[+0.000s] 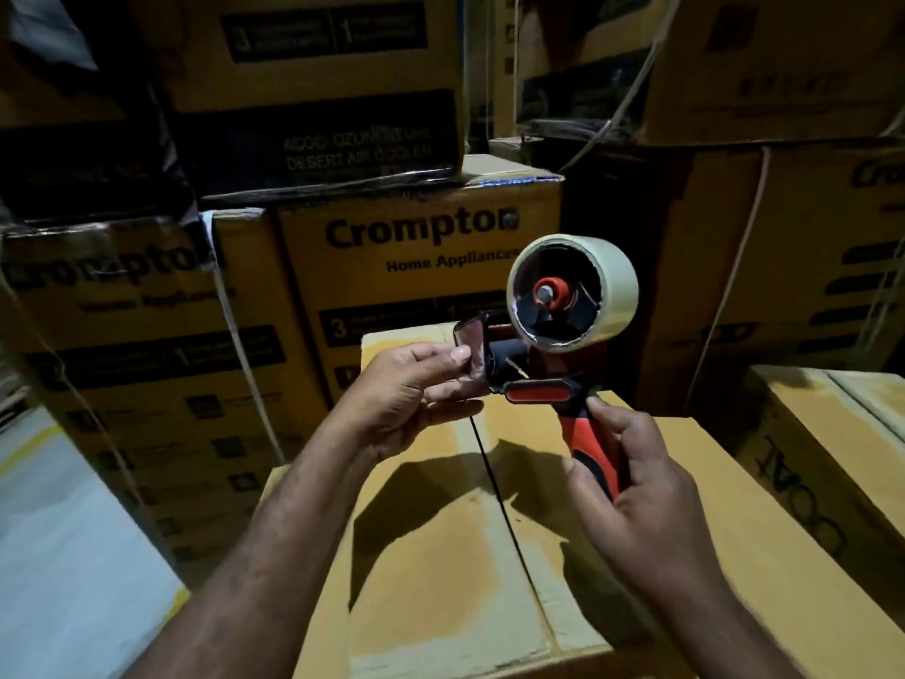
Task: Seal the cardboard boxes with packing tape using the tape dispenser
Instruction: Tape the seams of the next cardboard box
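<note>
right hand (pixel 641 487) first: we find it closed round the red-and-black handle of the tape dispenser (pixel 538 389), fingers wrapped about the grip and one finger reaching up toward the neck. it holds the tool in the air above the cardboard box (pixel 431 556), and the tool touches nothing but the two hands.

left hand (pixel 411 394) is partly closed. thumb and forefinger pinch the front flap (pixel 471 343) at the dispenser's mouth, and the other fingers lie loosely curled beneath. we cannot tell whether a free end of tape lies under that pinch, as the flap is blurred.

we judge the tool is raised and turned side-on so that the mouth can be checked and the tape end found or threaded before any strip is laid. the tape roll (pixel 612 286) sits on its hub and looks well stocked.

the box stands directly below both hands with its flaps folded shut. its centre seam (pixel 494 487) shows dark and bare, with no tape on it that we can make out. in our judgement, sealing of this box has not yet begun.

a second plain box (pixel 808 433) stands just beside it on the right. printed cartons (pixel 416 247) are stacked behind.
</note>
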